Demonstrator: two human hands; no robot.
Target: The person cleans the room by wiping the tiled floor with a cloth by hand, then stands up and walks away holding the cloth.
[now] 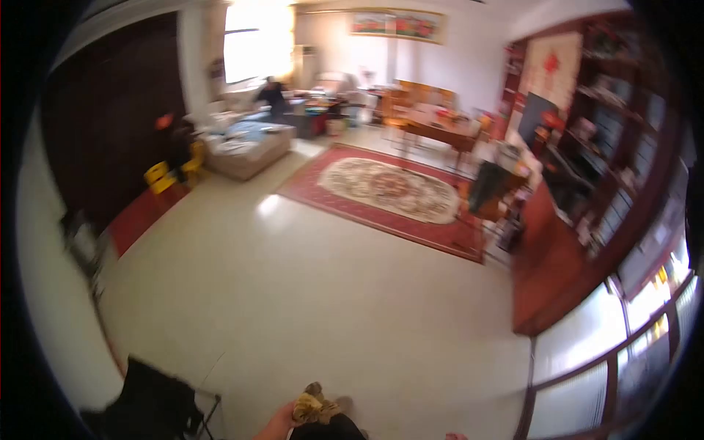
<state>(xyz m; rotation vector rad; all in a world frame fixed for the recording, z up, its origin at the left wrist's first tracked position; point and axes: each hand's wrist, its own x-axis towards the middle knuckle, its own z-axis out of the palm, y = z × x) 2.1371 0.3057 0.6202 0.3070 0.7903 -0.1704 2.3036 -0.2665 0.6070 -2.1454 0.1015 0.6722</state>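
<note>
At the bottom of the head view, my left hand (277, 425) is closed on a crumpled yellow-brown cloth (312, 408). The cloth bunches up beyond the fingers, in front of my dark clothing (330, 428). Of my right hand (456, 437) only a small bit shows at the lower edge; its fingers are mostly out of the frame, so I cannot see whether it holds anything.
A black folding chair (150, 403) stands close on the left. Pale floor tiles (315, 293) lead to a red patterned rug (359, 213). Beyond are a wooden table (440, 128), a sofa (246, 150) and a person in dark clothes (274, 99). A reddish cabinet (546, 271) lines the right.
</note>
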